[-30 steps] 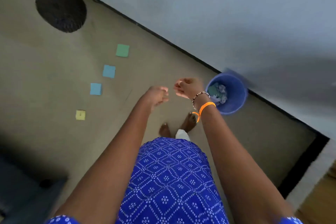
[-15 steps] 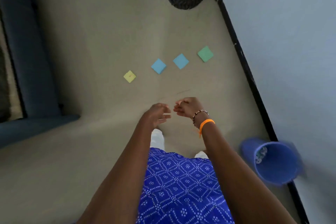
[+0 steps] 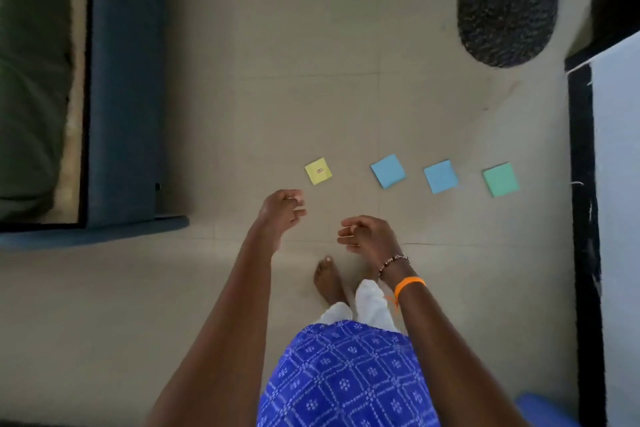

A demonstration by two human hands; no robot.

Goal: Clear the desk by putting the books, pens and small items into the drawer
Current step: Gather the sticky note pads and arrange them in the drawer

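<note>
I judged this a stretch of walking between steps: I was standing on the floor (image 3: 242, 45), looking straight down, and neither the desk nor the drawer was anywhere in my view. No books or pens showed either. So where the task's things lay, I could not tell from here; the next move, as I read it, called for lifting my gaze and finding the desk before anything could be picked up.

Reading left to right: a dark blue piece of furniture (image 3: 121, 80) ran down the far left. My left hand (image 3: 282, 210) hung in front of me with its fingers loosely curled; I saw nothing in it, though the palm was turned away, so I would not swear to that. Just beyond it on the floor lay a yellow paper square (image 3: 318, 170) with a small mark on it. My right hand (image 3: 367, 236) was beside the left, apart from it, fingers curled in toward the thumb; whether they pinched some small item I could not tell. Past it, two blue squares (image 3: 388, 170) and a green square (image 3: 500, 179) continued the row, with a dark round mat (image 3: 507, 3) farther off and a pale wall (image 3: 616, 184) at the right edge.
</note>
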